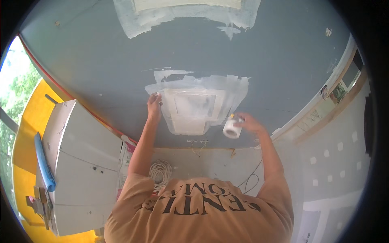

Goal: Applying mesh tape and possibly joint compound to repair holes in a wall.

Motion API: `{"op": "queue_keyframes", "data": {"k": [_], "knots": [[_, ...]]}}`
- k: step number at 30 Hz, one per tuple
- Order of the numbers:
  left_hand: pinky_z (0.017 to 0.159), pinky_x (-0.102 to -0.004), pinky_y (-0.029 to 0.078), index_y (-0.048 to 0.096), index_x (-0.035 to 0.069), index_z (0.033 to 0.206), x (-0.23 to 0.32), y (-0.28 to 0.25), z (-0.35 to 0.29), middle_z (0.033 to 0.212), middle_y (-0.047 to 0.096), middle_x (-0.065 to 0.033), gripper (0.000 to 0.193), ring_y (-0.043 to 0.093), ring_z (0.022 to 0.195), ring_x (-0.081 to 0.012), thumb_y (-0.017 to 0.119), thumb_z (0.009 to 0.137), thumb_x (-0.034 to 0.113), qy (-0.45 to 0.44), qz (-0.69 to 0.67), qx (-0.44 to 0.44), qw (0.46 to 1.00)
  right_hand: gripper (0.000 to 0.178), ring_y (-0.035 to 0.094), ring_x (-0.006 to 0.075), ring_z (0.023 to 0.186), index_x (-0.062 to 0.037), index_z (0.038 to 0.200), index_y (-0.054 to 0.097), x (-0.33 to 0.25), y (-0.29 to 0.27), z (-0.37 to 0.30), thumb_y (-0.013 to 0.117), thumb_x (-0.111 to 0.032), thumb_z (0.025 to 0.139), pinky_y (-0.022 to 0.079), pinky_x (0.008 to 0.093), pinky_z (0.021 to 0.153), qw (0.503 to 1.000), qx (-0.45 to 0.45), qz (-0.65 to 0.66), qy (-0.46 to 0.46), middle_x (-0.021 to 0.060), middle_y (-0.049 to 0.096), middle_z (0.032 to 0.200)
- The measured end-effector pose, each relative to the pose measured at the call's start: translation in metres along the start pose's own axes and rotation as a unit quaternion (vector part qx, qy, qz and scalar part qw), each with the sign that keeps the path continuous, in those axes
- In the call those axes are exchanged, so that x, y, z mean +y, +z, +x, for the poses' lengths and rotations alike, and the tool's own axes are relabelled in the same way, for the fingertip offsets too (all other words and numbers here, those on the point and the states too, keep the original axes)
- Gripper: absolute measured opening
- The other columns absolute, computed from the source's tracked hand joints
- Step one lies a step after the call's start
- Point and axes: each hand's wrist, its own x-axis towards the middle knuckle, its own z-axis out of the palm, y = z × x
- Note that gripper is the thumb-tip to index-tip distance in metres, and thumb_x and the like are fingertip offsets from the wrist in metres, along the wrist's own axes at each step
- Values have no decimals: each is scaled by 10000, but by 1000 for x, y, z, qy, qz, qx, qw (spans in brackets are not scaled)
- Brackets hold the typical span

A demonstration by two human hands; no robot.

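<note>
My left hand (pixel 154 106) is raised to the grey-blue board surface (pixel 283 69). Its fingers are pinched together at the left edge of a white plastered patch (pixel 194 106), and whatever is between them is too small to make out. A squarish pale outline shows within that patch. Off the patch's lower right side, my right hand (pixel 250 123) is closed around a white roll of tape (pixel 232 130), slightly blurred. The roll's open core faces me, and a small yellow part shows near the fingers.
Another white patch (pixel 186 16) lies farther up the board. Stacked white sheets (pixel 87 162) and a blue tube (pixel 43 162) stand at left by a yellow panel (pixel 30 121). Coiled cable (pixel 160 173) hangs below my left forearm; loose wires (pixel 197 146) protrude under the near patch.
</note>
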Motion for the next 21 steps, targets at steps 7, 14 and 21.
{"op": "queue_keyframes", "data": {"k": [7,14,21], "knots": [[757,-272,472,690,30,1109,-53,-3,41,946,678,2,178,606,867,-111,731,979,144,78,-25,7,997,414,700,387,1066,-136,1263,723,-59,-12,55,766,-270,873,557,473,918,900,325,-289,-38,172,751,1138],[699,-297,506,687,7,1156,-57,-2,49,956,707,-40,248,649,841,-131,756,952,129,119,41,81,989,389,723,356,1000,-186,1238,739,-63,-6,84,694,-192,851,581,480,824,863,378,-335,-12,131,768,1039],[698,-293,496,705,8,1149,-58,-2,54,971,722,-52,280,645,859,-129,781,933,171,120,85,98,984,381,734,355,961,-208,1214,739,-59,4,91,685,-173,839,584,484,803,848,422,-321,-14,121,766,987]]}}
